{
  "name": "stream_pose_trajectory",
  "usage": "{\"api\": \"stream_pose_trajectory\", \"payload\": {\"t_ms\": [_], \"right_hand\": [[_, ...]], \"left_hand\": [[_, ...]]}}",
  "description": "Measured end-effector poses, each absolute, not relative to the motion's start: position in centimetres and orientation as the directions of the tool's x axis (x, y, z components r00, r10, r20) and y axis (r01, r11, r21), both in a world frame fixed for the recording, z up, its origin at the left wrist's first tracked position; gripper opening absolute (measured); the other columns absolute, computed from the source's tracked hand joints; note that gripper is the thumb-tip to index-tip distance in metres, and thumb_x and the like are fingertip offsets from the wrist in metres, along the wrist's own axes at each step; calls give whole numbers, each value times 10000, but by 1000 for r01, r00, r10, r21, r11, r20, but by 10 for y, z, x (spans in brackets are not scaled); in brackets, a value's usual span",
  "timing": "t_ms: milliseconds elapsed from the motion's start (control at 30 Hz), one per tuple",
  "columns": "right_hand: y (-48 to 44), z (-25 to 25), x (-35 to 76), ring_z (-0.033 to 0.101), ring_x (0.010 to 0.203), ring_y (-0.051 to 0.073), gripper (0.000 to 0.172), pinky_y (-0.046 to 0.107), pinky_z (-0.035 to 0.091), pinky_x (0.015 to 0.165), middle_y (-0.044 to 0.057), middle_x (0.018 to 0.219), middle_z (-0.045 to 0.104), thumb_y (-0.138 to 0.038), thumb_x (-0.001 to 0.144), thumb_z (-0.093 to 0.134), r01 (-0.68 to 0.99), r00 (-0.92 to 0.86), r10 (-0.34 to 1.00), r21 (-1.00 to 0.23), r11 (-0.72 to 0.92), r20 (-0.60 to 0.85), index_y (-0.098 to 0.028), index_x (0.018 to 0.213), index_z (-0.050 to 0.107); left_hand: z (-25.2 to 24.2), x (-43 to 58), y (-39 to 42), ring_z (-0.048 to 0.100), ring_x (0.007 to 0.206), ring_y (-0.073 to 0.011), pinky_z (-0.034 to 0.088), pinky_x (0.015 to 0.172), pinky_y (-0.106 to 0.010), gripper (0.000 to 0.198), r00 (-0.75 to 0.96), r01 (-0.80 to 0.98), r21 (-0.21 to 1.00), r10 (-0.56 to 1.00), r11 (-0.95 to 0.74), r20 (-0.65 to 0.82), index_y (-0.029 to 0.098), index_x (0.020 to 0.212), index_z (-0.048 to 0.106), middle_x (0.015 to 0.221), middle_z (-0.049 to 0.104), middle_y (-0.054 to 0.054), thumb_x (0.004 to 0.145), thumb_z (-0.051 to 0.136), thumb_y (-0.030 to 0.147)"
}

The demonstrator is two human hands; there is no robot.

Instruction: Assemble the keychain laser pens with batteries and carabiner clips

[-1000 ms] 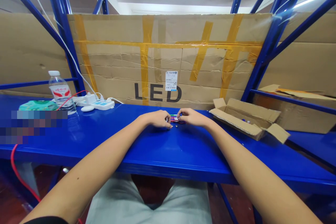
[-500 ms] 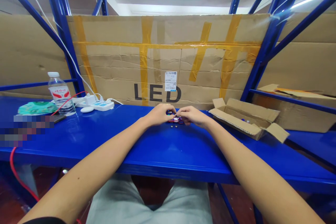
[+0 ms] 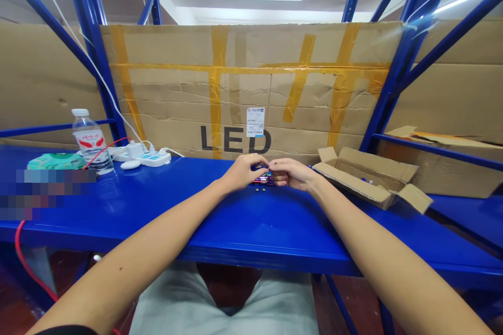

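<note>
My left hand (image 3: 244, 171) is arched over the far middle of the blue table, its fingers curled and reaching to the right. Its fingertips meet those of my right hand (image 3: 293, 172), whose fingers are bent and pressed together. Anything pinched where they meet is too small to make out. Beneath and between both hands lies a small cluster of shiny red, purple and silver things (image 3: 262, 179), partly covered by the fingers; their kind is unclear. Two tiny roundish pieces (image 3: 257, 189) sit on the tabletop just in front of the cluster.
An open cardboard box (image 3: 353, 188) with small items inside stands at the right. On the left are a water bottle (image 3: 93, 141), a green soft pack (image 3: 57, 160) and a white power strip (image 3: 155, 158) with cables. A large taped carton (image 3: 176, 99) walls off the back.
My hands have shifted slightly; the left fingers now arch higher toward the right hand. More of the shiny cluster shows between them. The two tiny pieces stay put.
</note>
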State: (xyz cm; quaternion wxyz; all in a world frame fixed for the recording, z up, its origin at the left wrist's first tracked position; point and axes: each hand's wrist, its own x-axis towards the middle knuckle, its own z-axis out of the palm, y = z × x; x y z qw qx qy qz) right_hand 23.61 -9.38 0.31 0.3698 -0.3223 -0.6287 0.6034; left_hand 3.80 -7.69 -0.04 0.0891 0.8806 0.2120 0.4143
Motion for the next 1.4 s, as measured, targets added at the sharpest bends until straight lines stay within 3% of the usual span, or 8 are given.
{"api": "stream_pose_trajectory", "payload": {"t_ms": [167, 267, 367, 533, 833, 1033, 1300, 1400], "right_hand": [[-95, 3, 224, 314, 461, 73, 297, 247, 261, 478, -68, 494, 405, -421, 680, 716, 164, -346, 904, -933, 321, 250, -149, 745, 618], [-95, 3, 219, 405, 517, 99, 294, 261, 317, 525, -27, 563, 523, -397, 701, 670, 354, -254, 857, -782, 513, 448, -130, 822, 678], [-96, 4, 219, 449, 586, 115, 254, 264, 356, 587, -4, 636, 591, -352, 717, 643, 470, -246, 789, -642, 605, 563, -129, 823, 702], [-97, 5, 221, 551, 703, 152, 208, 273, 405, 676, 35, 798, 700, -291, 752, 624, 518, -322, 728, -531, 670, 605, -147, 862, 725], [-105, 6, 215, 644, 854, 203, 269, 327, 463, 808, 62, 962, 742, -225, 777, 616, 497, -382, 673, -473, 727, 633, -179, 1014, 733], [-107, 7, 216, 653, 860, 198, 231, 313, 468, 792, 53, 945, 743, -188, 783, 596, 540, -371, 655, -421, 729, 659, -188, 971, 730], [-100, 0, 214, 676, 937, 217, 262, 335, 485, 854, 54, 1006, 742, -170, 792, 582, 520, -422, 629, -394, 758, 653, -208, 1005, 729], [-97, 1, 220, 671, 966, 226, 255, 345, 479, 875, 68, 1036, 735, -166, 818, 558, 581, -395, 601, -318, 750, 695, -214, 1005, 725]], "left_hand": [[-7, 39, -71, 594, 797, -151, 451, 748, -281, 375, 524, 356, 478, 595, -803, 610, 166, 1164, 538, 855, 643, -15, 797, 607, 203], [-11, 39, -69, 593, 785, -155, 442, 746, -285, 489, 550, 353, 513, 617, -782, 563, 153, 1282, 433, 822, 621, -3, 816, 571, 209], [-14, 39, -69, 590, 770, -155, 439, 746, -290, 535, 562, 341, 529, 620, -777, 548, 140, 1333, 371, 810, 614, 0, 823, 528, 173], [-16, 41, -68, 612, 763, -156, 450, 746, -291, 574, 585, 313, 557, 618, -769, 525, 125, 1367, 327, 819, 652, -11, 820, 503, 122], [-14, 40, -62, 633, 1063, -221, 461, 937, -368, 651, 542, 170, 635, 610, -754, 578, 117, 1397, 350, 1119, 684, -127, 773, 521, 50], [-15, 41, -62, 635, 1065, -227, 485, 924, -376, 588, 555, 83, 717, 630, -692, 543, 141, 1360, 387, 1098, 684, -115, 803, 574, 113], [-16, 41, -63, 611, 1087, -234, 489, 928, -385, 676, 582, 112, 699, 617, -706, 530, 128, 1375, 370, 1204, 620, -142, 729, 554, 50], [-9, 38, -67, 561, 1162, -232, 452, 989, -383, 593, 561, 107, 660, 593, -744, 577, 149, 1298, 461, 1259, 584, -132, 724, 588, 74]]}}
